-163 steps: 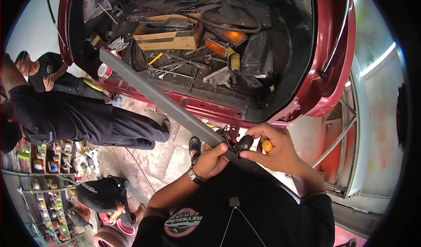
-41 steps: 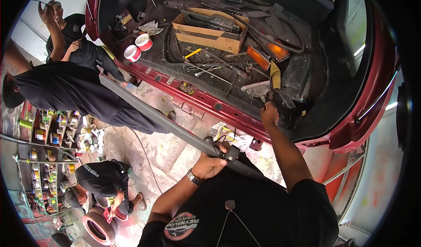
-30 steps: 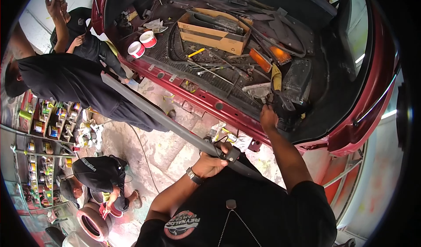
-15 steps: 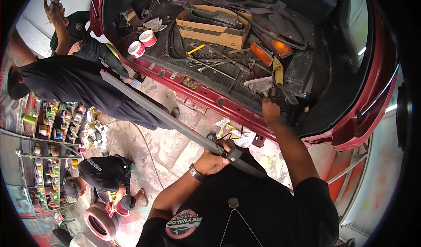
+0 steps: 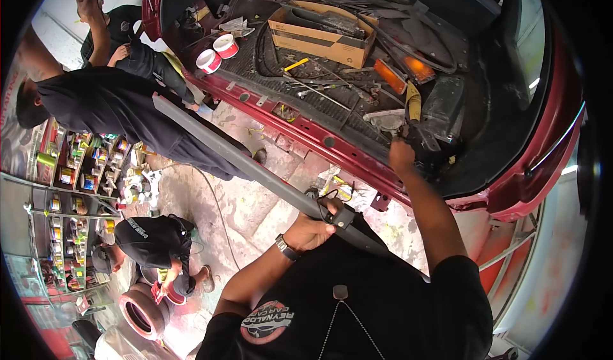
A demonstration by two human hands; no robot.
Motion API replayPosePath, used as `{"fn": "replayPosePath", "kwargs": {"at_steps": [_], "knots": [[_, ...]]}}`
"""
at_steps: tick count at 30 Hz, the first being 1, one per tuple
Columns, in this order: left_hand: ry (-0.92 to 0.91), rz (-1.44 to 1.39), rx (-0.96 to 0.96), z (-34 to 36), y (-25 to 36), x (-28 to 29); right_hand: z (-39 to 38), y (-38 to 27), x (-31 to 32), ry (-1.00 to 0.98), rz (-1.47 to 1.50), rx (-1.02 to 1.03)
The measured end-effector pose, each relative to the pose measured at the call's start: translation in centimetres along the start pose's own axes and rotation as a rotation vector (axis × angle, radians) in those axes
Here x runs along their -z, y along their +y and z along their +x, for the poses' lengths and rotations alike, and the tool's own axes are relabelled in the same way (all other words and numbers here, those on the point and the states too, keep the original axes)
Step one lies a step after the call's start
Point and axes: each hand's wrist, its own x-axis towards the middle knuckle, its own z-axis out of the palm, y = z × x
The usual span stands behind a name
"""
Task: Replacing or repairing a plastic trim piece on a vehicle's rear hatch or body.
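Note:
My left hand [image 5: 306, 233] grips a long grey trim bar [image 5: 236, 159] beside a small black fitting [image 5: 343, 217] with a thin cable, held across my body. My right hand [image 5: 402, 155] reaches over the lip of the red car's cargo area [image 5: 300, 139], fingers curled at a small dark item I cannot make out. Near it lie a pale, dirty metal part [image 5: 386, 118], a yellow roll-like piece [image 5: 414, 104], orange lamps [image 5: 389, 77] and a dark plastic piece [image 5: 444, 104]. A cardboard box [image 5: 316, 44] sits farther in, with two white-and-red tubs [image 5: 225, 45] to its left.
Three people in dark clothes are at the left: one standing [image 5: 128, 111], one behind [image 5: 121, 28], one bent [image 5: 147, 245] by a tyre [image 5: 143, 312]. Shelves of cans [image 5: 70, 232] line the left. A cable crosses the floor. Metal framing [image 5: 511, 245] stands right.
Since the earliest frame my right hand has left the black fitting for the cluttered cargo floor and stayed there lately. My left hand keeps the bar. A co-worker's hand has risen.

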Motion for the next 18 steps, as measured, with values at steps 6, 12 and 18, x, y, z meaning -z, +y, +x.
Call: {"fn": "replayPosePath", "kwargs": {"at_steps": [6,12,18], "knots": [[0.042,-0.049,0.022,-0.7,0.2,-0.5,0.0,-0.2,0.0,0.011,-0.087,0.144],[0.013,-0.030,-0.013,-1.1,0.2,-0.3,0.5,-2.1,1.0,-0.104,-0.275,0.277],[0.028,-0.043,-0.055,-1.8,0.3,0.0,1.1,-2.2,1.4,-0.132,-0.229,0.194]]}}
